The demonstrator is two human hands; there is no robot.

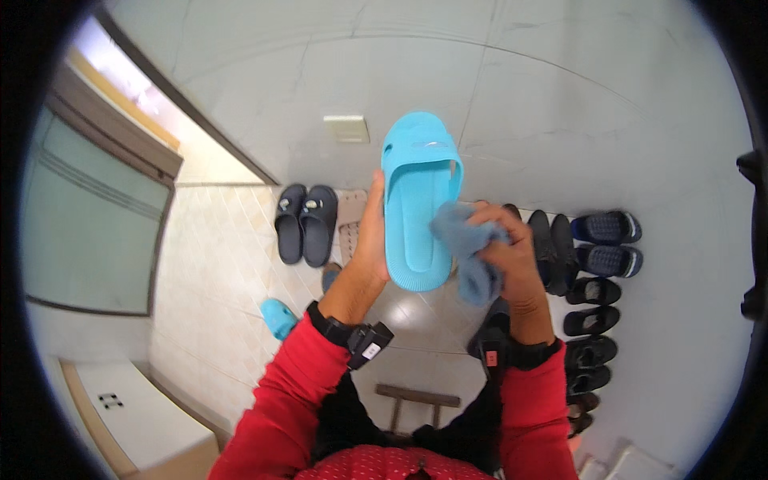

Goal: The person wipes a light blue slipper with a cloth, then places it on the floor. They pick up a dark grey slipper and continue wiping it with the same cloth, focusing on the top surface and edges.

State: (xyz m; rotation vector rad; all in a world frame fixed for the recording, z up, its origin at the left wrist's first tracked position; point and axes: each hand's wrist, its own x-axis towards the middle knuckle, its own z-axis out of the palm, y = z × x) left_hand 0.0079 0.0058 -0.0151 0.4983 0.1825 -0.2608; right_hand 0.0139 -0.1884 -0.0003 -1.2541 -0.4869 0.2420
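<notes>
A bright blue slipper (418, 216) is held up in front of me, its toe strap pointing away and its insole facing up. My left hand (370, 240) grips it along its left side, with much of that hand's fingers hidden behind the sole. In my right hand (510, 258) is a crumpled grey-blue cloth (472, 248), pinched between thumb and fingers. The cloth's left edge overlaps the right side of the slipper; whether it presses on it I cannot tell. Another blue slipper (279, 318) lies on the floor to the left of my left forearm.
Dark grey slippers (318, 224) and a beige slipper (350, 210) stand by the tiled wall (560, 96). Several dark shoes (592, 320) line the right wall. A wooden stool (418, 394) is between my legs. At the left are a door (96, 216) and a white cabinet (136, 408).
</notes>
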